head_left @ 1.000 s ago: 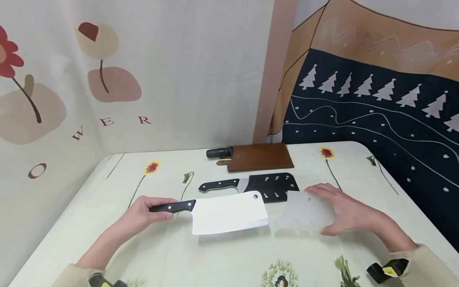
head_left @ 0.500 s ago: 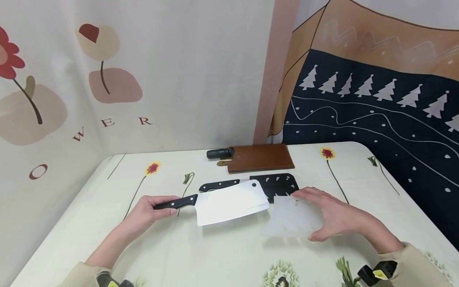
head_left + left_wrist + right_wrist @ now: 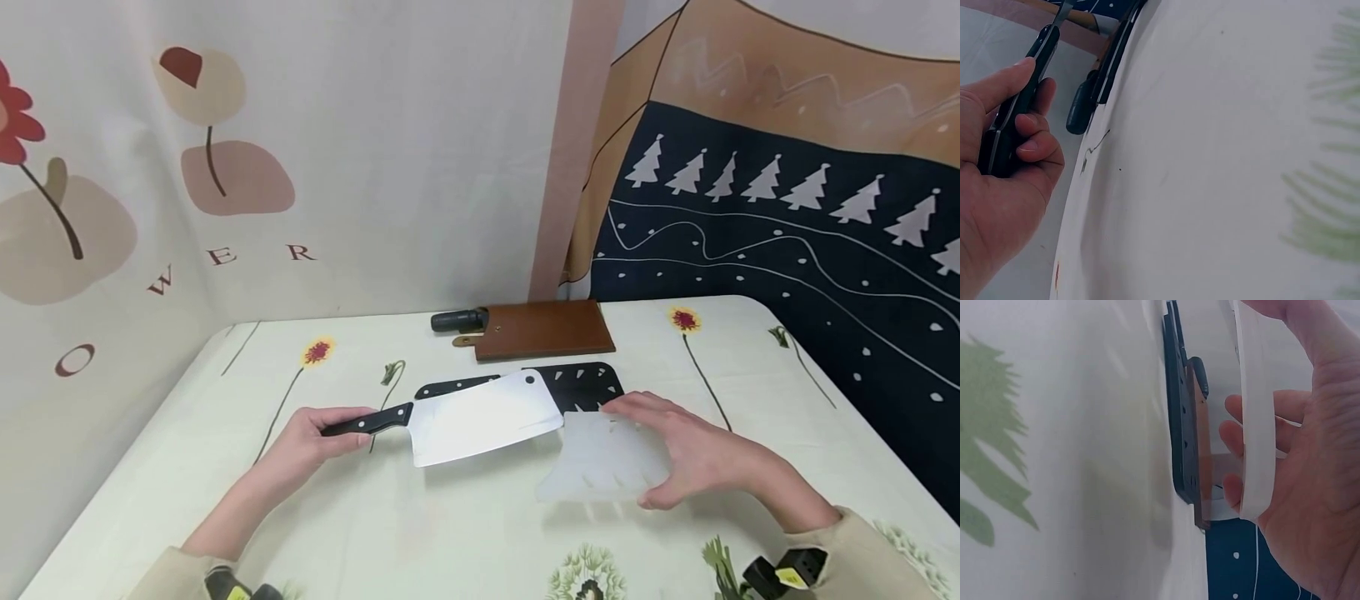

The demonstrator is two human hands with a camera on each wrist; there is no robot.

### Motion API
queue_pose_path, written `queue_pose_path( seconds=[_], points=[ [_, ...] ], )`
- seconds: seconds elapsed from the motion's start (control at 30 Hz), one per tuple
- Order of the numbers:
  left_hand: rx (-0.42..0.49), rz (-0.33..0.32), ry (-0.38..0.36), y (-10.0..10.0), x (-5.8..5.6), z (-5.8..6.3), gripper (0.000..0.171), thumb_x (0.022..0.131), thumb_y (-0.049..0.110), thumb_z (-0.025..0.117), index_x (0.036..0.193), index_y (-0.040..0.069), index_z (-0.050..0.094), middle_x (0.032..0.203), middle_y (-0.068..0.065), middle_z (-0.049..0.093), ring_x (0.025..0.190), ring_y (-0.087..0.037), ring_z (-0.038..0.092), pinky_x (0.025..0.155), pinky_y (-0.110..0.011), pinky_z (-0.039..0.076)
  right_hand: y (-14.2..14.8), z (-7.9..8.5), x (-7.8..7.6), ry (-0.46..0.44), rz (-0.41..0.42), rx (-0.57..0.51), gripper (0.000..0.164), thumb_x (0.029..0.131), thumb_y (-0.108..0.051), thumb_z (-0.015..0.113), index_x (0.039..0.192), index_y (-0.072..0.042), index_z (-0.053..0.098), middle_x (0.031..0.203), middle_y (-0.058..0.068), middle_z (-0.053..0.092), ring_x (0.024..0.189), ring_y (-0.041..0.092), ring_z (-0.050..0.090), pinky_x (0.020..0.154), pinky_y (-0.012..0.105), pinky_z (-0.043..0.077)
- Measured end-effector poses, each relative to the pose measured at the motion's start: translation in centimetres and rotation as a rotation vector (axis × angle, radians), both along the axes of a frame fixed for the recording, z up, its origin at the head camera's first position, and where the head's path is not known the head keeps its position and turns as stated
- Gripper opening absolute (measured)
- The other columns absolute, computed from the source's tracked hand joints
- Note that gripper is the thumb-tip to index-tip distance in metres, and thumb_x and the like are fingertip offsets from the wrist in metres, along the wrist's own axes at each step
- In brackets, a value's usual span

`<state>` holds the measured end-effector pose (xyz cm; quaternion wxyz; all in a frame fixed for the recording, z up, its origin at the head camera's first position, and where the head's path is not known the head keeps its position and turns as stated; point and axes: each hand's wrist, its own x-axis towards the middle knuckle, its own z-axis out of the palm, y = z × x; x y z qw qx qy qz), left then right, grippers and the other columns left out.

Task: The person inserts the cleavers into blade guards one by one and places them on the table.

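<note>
My left hand (image 3: 313,442) grips the black riveted handle (image 3: 1016,106) of a cleaver (image 3: 483,419), its wide bright blade tilted and pointing right. The fingers and thumb wrap that handle in the left wrist view. On the right, my right hand (image 3: 697,454) holds a translucent white blade sheath (image 3: 607,458) with slots, thumb on the near edge and fingers on the far one. In the right wrist view the sheath (image 3: 1258,419) stands edge-on against the palm. The cleaver's front end is right at the sheath's left side. Both are held above the tabletop.
Behind the blade lies a second knife in a black slotted sheath (image 3: 581,385), partly covered by the cleaver. Farther back is a brown leather sheath (image 3: 547,330) with a black-handled knife (image 3: 457,321). A floral cloth (image 3: 360,533) covers the table; printed curtains hang behind.
The sheath has moved left and slightly nearer me, up to the cleaver's front end. The cleaver has tilted, its front end rising away from me. The knives behind have not moved.
</note>
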<state>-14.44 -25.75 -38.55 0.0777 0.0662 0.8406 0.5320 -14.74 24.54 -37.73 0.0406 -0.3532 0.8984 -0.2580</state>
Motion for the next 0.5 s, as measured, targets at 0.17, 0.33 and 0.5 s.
queue_pose_path(
  seconds=[0.17, 0.33, 0.5],
  points=[
    [0.006, 0.010, 0.002, 0.09, -0.01, -0.12, 0.041, 0.088, 0.011, 0.081, 0.125, -0.003, 0.071, 0.119, -0.015, 0.072, 0.103, -0.012, 0.061, 0.081, -0.025, 0.049, -0.09, 0.00, 0.04, 0.009, -0.004, 0.009, 0.091, 0.060, -0.036, 0.094, 0.140, -0.013, 0.058, 0.139, 0.004, 0.054, 0.122, 0.026, 0.053, 0.091, 0.049, 0.051],
    [0.016, 0.029, 0.002, 0.21, 0.13, -0.25, 0.041, 0.087, 0.010, 0.082, 0.125, -0.003, 0.071, 0.120, -0.015, 0.072, 0.102, -0.010, 0.061, 0.080, -0.024, 0.050, -0.24, 0.20, -0.01, 0.035, -0.008, 0.025, 0.093, 0.060, -0.037, 0.095, 0.141, -0.014, 0.056, 0.139, 0.003, 0.054, 0.124, 0.026, 0.053, 0.094, 0.051, 0.050],
    [0.042, 0.024, 0.009, 0.33, 0.38, -0.30, 0.041, 0.086, 0.010, 0.082, 0.124, -0.003, 0.072, 0.115, -0.014, 0.074, 0.096, -0.010, 0.063, 0.077, -0.024, 0.051, -0.36, 0.54, -0.11, 0.075, -0.037, 0.049, 0.093, 0.060, -0.039, 0.094, 0.142, -0.014, 0.056, 0.140, 0.007, 0.054, 0.125, 0.030, 0.053, 0.095, 0.056, 0.049]
  ],
)
